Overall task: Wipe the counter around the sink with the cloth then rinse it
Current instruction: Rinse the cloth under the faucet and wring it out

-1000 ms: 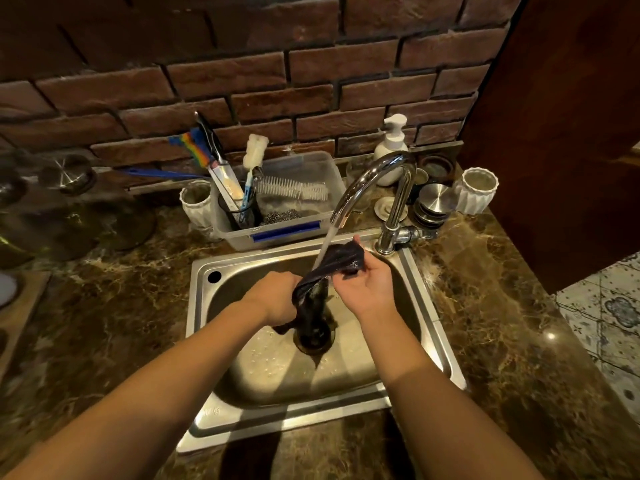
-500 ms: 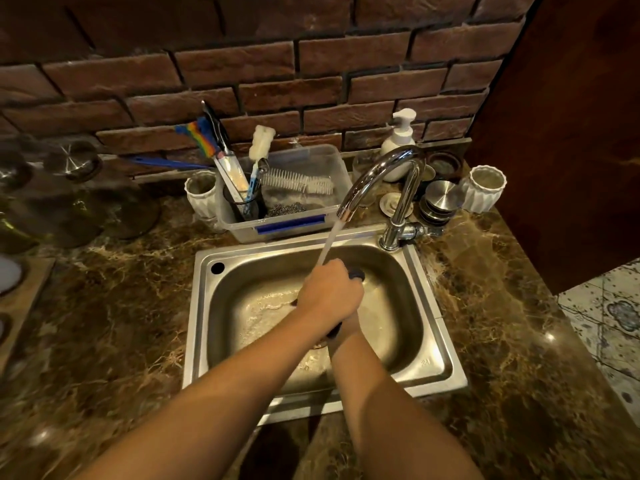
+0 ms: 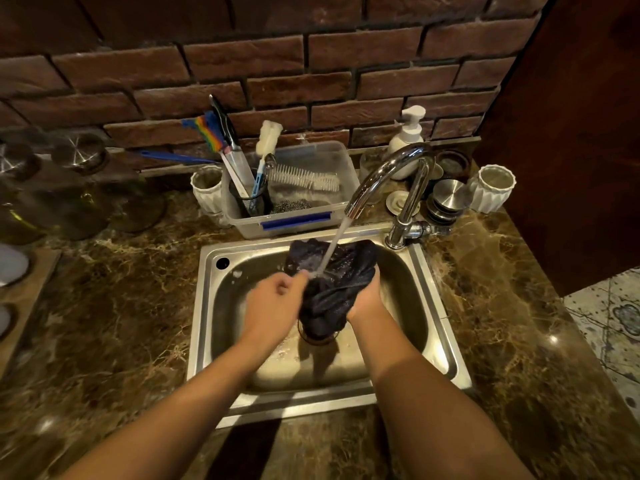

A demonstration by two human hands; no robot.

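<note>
Both hands [image 3: 273,303] grip cloth [image 3: 330,285] vertically under tap stream.

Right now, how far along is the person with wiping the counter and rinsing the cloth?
Wiping looks finished: the dark cloth is off the marble counter and over the sink. Rinsing is in hand: the left hand and right hand hold it under the stream from the running tap. Left: wring it out and shut off the water.
</note>
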